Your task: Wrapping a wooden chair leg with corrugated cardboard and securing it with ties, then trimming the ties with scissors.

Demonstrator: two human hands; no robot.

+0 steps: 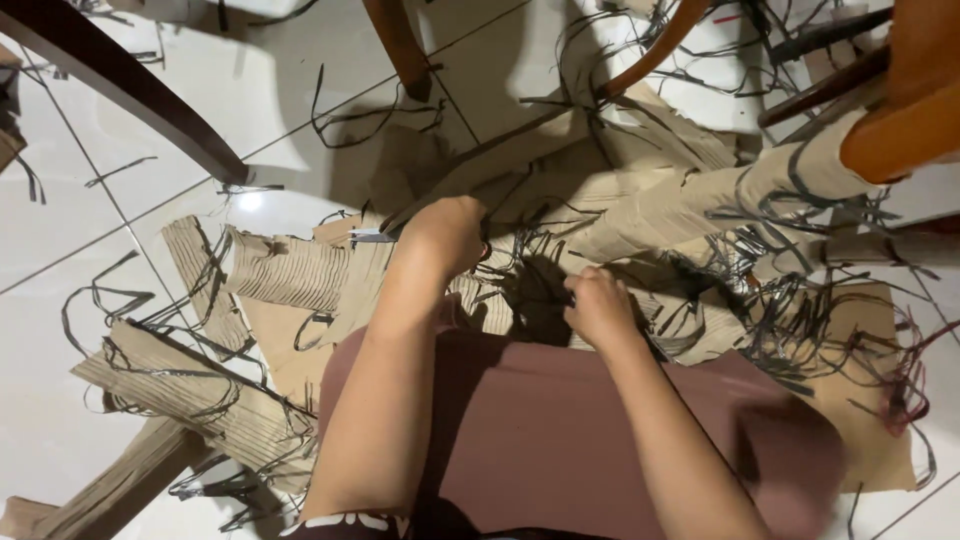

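fingers of both hands, left hand (447,232) and right hand (597,305), clamped on brown paper strips (520,290).

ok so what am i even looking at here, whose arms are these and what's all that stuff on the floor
This is a single picture from a camera worn on a person's head, looking down at their own two bare arms and their lap, covered in maroon cloth. The person is on a white tiled floor. Spread in front of them are brown corrugated cardboard pieces and many thin dark strips, loose and tangled. Wooden chair legs stand around the edge. The left hand grips scissors; only the metal blade tip shows, over the cardboard. The right hand is closed among the strips; what it holds is unclear.
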